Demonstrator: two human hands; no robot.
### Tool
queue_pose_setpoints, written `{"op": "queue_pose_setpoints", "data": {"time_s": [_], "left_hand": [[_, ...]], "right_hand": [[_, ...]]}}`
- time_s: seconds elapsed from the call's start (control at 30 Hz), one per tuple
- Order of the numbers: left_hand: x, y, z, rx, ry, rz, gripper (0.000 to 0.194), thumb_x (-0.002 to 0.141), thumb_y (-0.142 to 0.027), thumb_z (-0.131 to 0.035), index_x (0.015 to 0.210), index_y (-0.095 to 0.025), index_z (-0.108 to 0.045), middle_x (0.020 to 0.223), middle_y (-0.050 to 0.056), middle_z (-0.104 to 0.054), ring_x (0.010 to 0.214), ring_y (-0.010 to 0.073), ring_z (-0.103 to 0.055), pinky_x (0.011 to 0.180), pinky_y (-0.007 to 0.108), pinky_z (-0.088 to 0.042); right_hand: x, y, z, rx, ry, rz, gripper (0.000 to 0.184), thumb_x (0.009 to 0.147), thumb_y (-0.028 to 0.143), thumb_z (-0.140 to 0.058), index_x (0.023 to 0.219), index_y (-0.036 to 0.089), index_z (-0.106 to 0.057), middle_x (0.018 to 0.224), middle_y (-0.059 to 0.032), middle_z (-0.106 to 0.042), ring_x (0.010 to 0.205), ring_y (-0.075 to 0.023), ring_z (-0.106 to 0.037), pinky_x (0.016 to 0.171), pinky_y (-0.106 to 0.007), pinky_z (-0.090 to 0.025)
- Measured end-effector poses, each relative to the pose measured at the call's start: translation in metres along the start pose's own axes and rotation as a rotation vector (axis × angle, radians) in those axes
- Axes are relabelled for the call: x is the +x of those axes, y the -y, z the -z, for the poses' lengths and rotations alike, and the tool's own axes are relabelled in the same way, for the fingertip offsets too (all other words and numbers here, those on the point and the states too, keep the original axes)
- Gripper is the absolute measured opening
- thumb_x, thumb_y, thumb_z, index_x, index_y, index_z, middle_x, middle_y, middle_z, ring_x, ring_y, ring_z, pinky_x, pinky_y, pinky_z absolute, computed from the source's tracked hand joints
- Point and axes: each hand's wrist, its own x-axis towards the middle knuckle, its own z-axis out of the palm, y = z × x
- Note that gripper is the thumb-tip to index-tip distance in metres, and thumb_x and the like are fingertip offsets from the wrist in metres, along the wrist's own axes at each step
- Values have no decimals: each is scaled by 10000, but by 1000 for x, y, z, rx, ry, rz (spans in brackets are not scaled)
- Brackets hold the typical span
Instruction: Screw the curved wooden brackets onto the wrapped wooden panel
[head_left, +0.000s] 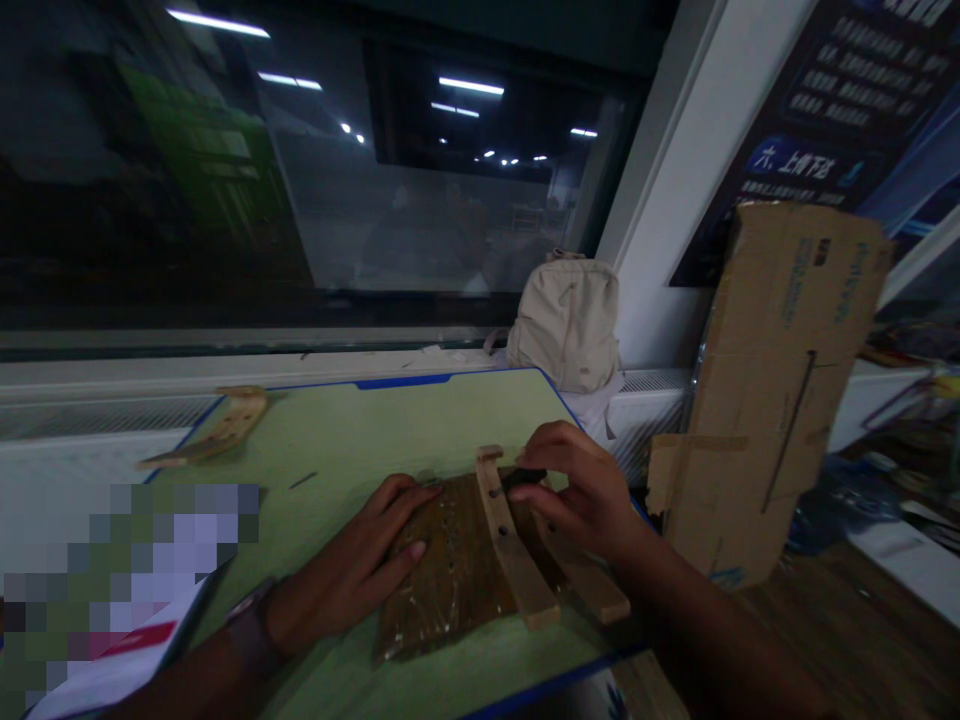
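Note:
A brown wooden board (435,580), wrapped in shiny clear film, lies on the light green tabletop (330,430). Two pale curved wooden pieces rest at its right side, a nearer-to-centre strip (514,560) with dark holes and an outer strip (589,580). My left hand (371,550) lies on the board's left part, fingers stretched and thumb apart. Between thumb and fingers, my right hand (581,485) pinches a small screwdriver-like tool (525,478) with a black handle. Its thin tip points at a hole near the far end of the centre strip.
Another curved wooden piece (232,425) lies at the table's far left corner, and a small dark thin item (303,480) lies nearby. A beige backpack (566,320) stands behind the table. Tall cardboard (780,400) leans at right. A partly blurred-out person is at left.

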Motion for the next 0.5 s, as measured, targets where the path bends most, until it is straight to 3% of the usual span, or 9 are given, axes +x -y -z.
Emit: {"op": "queue_pose_setpoints", "data": {"time_s": [0.1, 0.2, 0.37, 0.5], "left_hand": [[0, 1, 0, -6, 12, -2, 497, 1042, -339, -393, 1524, -324, -273, 1353, 89, -432, 1248, 260, -483, 1085, 462, -451], [0, 1, 0, -11, 18, 1, 493, 1044, -340, -385, 1523, -331, -270, 1351, 87, -427, 1248, 261, -479, 1087, 472, -446], [-1, 0, 1, -17, 14, -6, 491, 1042, -341, -384, 1520, -338, -271, 1351, 90, -423, 1235, 262, -485, 1070, 468, -463], [0, 0, 1, -6, 13, 1, 494, 1044, -340, -382, 1523, -345, -262, 1354, 91, -422, 1236, 260, -488, 1075, 469, -461]], "right_hand": [[1, 2, 1, -32, 38, -9, 231, 929, 325, -645, 1135, 221, -644, 917, -65, -665, 832, -174, -664, 696, -294, -575], [1, 2, 1, -46, 38, -24, 245, 973, 199, -535, 1199, 221, -624, 1013, -91, -697, 943, -187, -681, 786, -328, -582], [-1, -2, -2, -36, -47, -32, 204, 873, 178, -668, 1062, 228, -610, 822, -24, -692, 771, -180, -653, 823, -386, -563], [-1, -3, -2, -71, -42, 21, 211, 878, 158, -629, 1072, 231, -588, 797, -16, -675, 740, -181, -627, 806, -411, -553]]}}
